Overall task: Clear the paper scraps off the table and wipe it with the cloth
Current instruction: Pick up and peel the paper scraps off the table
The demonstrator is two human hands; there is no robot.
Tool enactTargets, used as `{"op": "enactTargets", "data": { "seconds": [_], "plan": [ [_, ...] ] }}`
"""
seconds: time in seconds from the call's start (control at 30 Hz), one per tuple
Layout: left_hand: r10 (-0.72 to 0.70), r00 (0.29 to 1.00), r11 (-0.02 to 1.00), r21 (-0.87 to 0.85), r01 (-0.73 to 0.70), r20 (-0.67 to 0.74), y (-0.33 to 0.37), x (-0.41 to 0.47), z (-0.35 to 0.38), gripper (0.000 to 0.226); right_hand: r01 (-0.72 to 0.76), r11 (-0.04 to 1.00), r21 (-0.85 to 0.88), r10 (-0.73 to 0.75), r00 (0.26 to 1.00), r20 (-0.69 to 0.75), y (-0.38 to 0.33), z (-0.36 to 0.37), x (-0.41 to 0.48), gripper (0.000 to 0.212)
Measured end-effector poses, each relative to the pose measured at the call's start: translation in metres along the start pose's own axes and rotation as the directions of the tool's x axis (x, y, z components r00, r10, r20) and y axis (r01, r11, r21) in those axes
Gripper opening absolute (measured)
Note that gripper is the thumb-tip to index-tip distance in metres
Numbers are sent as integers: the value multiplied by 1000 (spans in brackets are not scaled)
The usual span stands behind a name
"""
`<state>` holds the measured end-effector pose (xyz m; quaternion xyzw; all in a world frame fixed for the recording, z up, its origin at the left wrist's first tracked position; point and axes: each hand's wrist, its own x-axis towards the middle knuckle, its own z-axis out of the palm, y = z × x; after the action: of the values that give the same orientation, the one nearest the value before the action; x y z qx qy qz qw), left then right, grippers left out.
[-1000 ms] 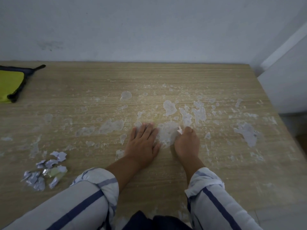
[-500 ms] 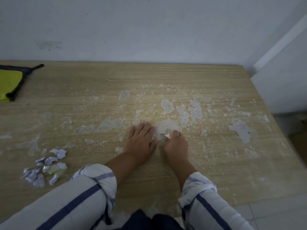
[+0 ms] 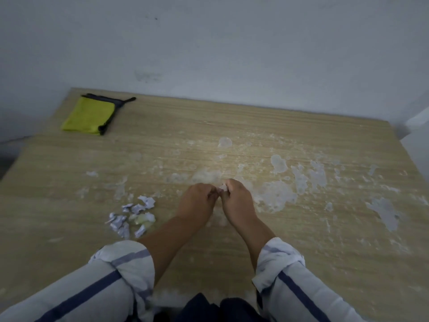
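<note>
Your right hand (image 3: 239, 201) pinches a scrap (image 3: 223, 187) just above the table (image 3: 301, 240), left hand (image 3: 197, 203) curled against it (grip unclear), probably balling it for the pile (image 3: 133, 216) near left; the cloth (image 3: 89, 115) lies far left.

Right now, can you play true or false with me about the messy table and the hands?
1. The yellow cloth lies near the far left corner of the table, with no hand on it. True.
2. The pile of scraps sits on the person's right. False: it lies to the left of the left hand.
3. The right hand pinches a small white scrap. True.
4. The table is wiped clean. False: pale patches are spread over it, mostly on the right.
</note>
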<state>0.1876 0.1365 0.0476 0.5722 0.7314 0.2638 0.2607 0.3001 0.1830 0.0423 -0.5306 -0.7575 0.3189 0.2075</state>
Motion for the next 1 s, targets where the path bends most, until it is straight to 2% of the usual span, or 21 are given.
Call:
{"op": "enactTargets", "data": {
  "seconds": [0.1, 0.23, 0.33, 0.43, 0.63, 0.87, 1.0],
  "plan": [
    [-43, 999, 996, 79, 45, -27, -24, -16, -39, 22, 102, 994, 43, -105, 993, 56, -38, 24, -2, 43],
    [-186, 974, 979, 61, 195, -126, -62, -44, -80, 19, 180, 983, 43, -185, 959, 216, -82, 58, -10, 25],
    [-272, 955, 957, 69, 281, -118, -87, -61, -97, 8, 218, 976, -27, -198, 927, 317, -104, 84, -18, 13],
    [-307, 948, 944, 100, 314, -83, -105, -70, -105, 9, 262, 958, -120, -202, 907, 369, -117, 106, -26, 14],
    [-253, 964, 962, 86, 261, -86, -128, -80, -103, 20, 307, 919, -246, -201, 905, 375, -114, 127, -37, 37],
    [-195, 974, 978, 47, 202, -119, -143, -87, -97, 39, 185, 974, -133, -139, 946, 294, -107, 126, -47, 39],
    [-136, 980, 987, 62, 146, -143, -144, -89, -95, 31, 154, 975, -161, -119, 970, 210, -102, 123, -49, 29]
  ]
}}
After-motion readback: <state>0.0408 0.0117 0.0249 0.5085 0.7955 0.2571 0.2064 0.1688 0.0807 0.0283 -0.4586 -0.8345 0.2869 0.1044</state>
